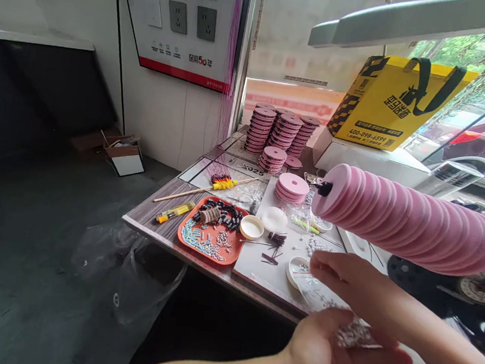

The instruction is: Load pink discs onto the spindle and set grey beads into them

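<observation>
My left hand (pixel 325 353) is palm up at the bottom right, with its fingers spread. A clear plastic bag of small shiny pieces (pixel 352 332) sits between its thumb and fingers. Just above, my right hand (pixel 345 273) reaches in from the right, over the upper part of the bag; its fingertips are largely hidden. Beside the bag stands a round white dish (pixel 296 273). A row of pink discs (pixel 404 219) on a spindle extends above my right forearm.
An orange tray (pixel 231 256) holds black, blue and silvery pieces. Behind it lie a yellow cutter (pixel 175 212) and a wooden stick (pixel 182 194). Pink spools (pixel 260 130) are stacked at the back. A yellow bag (pixel 372 103) stands by the window, under a lamp (pixel 409 24).
</observation>
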`<state>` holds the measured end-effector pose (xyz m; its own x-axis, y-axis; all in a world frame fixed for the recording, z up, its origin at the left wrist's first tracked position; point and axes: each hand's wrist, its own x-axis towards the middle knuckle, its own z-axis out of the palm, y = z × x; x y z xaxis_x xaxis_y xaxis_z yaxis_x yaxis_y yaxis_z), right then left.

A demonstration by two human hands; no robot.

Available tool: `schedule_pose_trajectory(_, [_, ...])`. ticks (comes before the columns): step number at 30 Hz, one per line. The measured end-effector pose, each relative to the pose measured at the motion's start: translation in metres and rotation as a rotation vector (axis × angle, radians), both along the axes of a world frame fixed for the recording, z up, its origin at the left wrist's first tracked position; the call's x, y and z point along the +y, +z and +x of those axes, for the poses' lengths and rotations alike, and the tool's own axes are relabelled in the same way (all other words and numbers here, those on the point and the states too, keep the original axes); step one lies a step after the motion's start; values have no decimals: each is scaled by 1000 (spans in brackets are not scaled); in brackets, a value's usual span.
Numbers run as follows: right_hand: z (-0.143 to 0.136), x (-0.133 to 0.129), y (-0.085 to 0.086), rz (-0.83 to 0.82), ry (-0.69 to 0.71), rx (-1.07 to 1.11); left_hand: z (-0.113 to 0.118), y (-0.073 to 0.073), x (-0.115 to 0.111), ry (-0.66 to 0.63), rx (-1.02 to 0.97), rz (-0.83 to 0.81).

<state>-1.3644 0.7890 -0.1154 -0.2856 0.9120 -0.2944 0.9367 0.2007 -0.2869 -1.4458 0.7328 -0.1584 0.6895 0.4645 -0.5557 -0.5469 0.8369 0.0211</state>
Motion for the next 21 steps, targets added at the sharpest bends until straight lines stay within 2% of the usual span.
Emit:
schedule_pose_trajectory(3, [0, 3, 0, -37, -13, -40, 2, 3, 2, -26, 23, -28])
schedule_pose_trajectory(12, [0, 7, 3, -2, 20, -51, 4, 14, 6, -7, 30, -41])
schedule_pose_trajectory(17, [4, 5, -1, 0, 36, -68, 6, 8, 4, 1, -4, -15])
schedule_pose_trajectory(21, [10, 3, -4, 62, 48, -7, 9, 3, 1, 2, -73, 32])
